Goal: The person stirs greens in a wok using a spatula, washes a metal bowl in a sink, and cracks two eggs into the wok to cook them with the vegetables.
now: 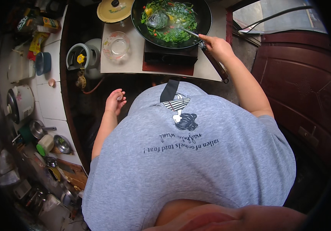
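Note:
My right hand (217, 47) grips the handle of a metal wok ladle (189, 31), whose rounded head appears to rest among the food. Chopped leafy greens (179, 36) with red and yellow pieces fill the bottom of a black wok (203, 21), and a little steam blurs them. The wok sits on a dark cooker (168, 56); its long handle (216, 65) points toward me, below my right hand. My left hand (115, 101) hangs beside my body, fingers partly curled, near the table's front edge. A small pale rounded shape shows at its fingers; whether it is an object is unclear.
A clear glass bowl (116, 46) and a yellow lid (113, 10) lie left of the wok. Below stands a gas cylinder (91, 56) with a yellow valve knob. The left tiled counter (50, 101) carries a rice cooker (21, 102), an eggshell (51, 83) and a small pan (37, 129).

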Action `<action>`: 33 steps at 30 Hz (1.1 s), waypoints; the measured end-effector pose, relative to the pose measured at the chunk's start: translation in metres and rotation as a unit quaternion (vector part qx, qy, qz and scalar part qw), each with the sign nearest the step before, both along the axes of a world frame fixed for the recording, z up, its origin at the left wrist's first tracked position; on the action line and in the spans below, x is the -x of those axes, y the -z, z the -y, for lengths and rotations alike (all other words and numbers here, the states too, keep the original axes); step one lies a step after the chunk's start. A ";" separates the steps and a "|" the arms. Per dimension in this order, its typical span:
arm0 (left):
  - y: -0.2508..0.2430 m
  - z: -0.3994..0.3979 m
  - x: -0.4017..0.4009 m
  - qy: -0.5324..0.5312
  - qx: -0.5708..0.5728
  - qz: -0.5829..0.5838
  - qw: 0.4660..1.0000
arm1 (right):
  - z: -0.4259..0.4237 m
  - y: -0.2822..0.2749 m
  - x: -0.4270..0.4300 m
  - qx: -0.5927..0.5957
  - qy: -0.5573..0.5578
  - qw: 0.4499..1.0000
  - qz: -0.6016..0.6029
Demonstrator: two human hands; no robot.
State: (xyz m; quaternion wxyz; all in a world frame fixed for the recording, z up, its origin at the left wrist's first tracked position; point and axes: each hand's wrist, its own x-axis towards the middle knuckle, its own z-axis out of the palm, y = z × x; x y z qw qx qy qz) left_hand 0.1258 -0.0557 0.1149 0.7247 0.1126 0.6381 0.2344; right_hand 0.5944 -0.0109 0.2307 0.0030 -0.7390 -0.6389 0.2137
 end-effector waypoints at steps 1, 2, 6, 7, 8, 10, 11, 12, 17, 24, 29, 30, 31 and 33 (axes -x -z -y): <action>-0.001 -0.002 0.000 0.001 -0.001 0.001 1.000 | 0.005 0.002 -0.003 -0.001 0.001 1.000 0.001; -0.003 -0.003 0.000 -0.001 -0.003 0.000 1.000 | 0.013 0.008 -0.011 -0.009 -0.010 1.000 -0.024; 0.003 -0.005 0.002 0.003 -0.015 0.009 1.000 | 0.021 0.009 -0.032 -0.004 0.007 0.997 -0.076; 0.003 -0.004 0.002 0.007 -0.014 0.009 1.000 | 0.022 0.014 -0.036 -0.035 0.005 0.993 -0.114; 0.004 -0.004 0.001 0.013 -0.012 0.007 1.000 | 0.018 0.023 -0.032 -0.067 0.027 0.986 -0.149; 0.005 -0.007 -0.004 0.021 -0.011 0.007 1.000 | 0.003 0.032 -0.009 -0.081 0.034 0.985 -0.149; 0.005 -0.009 -0.007 0.028 -0.010 0.005 1.000 | 0.000 0.036 0.000 -0.096 0.039 0.983 -0.149; 0.005 -0.011 -0.008 0.034 -0.010 0.004 0.999 | 0.002 0.040 0.007 -0.087 0.027 0.986 -0.138; 0.000 -0.013 -0.010 0.031 -0.017 0.010 0.999 | 0.057 0.008 0.002 -0.020 -0.020 0.993 -0.116; 0.005 -0.014 -0.019 0.055 -0.010 0.004 0.998 | 0.036 -0.014 -0.011 0.006 0.092 0.993 -0.079; -0.002 -0.022 -0.026 0.071 -0.014 0.008 0.997 | 0.041 -0.023 -0.006 -0.010 0.041 0.999 -0.031; -0.001 -0.023 -0.024 0.067 -0.021 0.010 0.997 | 0.050 -0.031 -0.019 0.009 0.012 1.000 0.001; 0.000 -0.022 -0.023 0.063 -0.027 0.010 0.998 | 0.057 -0.042 -0.030 0.030 -0.018 0.999 0.034; 0.007 -0.021 -0.021 0.060 -0.028 0.008 0.998 | 0.059 -0.073 -0.047 0.090 -0.008 0.994 0.067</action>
